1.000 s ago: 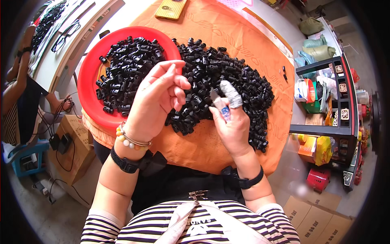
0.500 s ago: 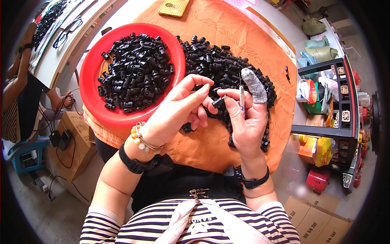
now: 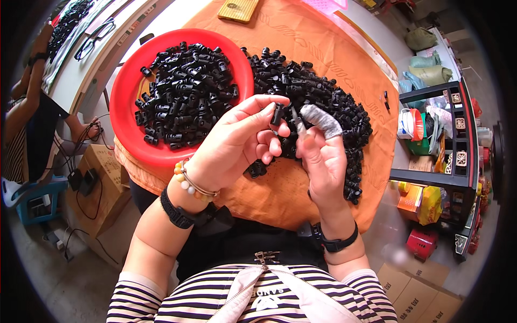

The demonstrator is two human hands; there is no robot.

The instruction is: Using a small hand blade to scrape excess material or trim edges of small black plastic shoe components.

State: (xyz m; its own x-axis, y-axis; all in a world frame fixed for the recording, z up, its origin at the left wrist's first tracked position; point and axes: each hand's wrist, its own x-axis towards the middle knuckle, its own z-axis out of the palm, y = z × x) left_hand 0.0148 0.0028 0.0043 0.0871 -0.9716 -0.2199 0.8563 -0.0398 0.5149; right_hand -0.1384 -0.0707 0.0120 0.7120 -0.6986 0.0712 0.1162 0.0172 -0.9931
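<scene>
Between the thumb and fingertips of my left hand (image 3: 237,132) is a small black plastic cord lock (image 3: 277,114), held upright. My right hand (image 3: 326,161) grips a slim pen-like tool (image 3: 299,124) with a thin metal tip, just right of the cord lock; its exact kind is hard to make out. A grey cloth finger cover (image 3: 323,121) wraps the right index finger. Behind the left hand a red round tray (image 3: 121,102) holds a heap of cord locks (image 3: 186,97). Another pile (image 3: 344,116) lies behind and around the right hand on the orange cloth (image 3: 301,199).
A yellow striped pouch (image 3: 237,9) lies at the far edge of the cloth. A few small pieces (image 3: 386,101) sit at the cloth's right. Beyond stands a black shelf unit (image 3: 431,175) with bags. At left are a cardboard box (image 3: 99,188) and another person's arm (image 3: 32,91).
The left fingers now pinch the cord lock, which was between both hands and has turned upright. My right hand has drawn back slightly, its covered finger bending over the tool, now tilted left.
</scene>
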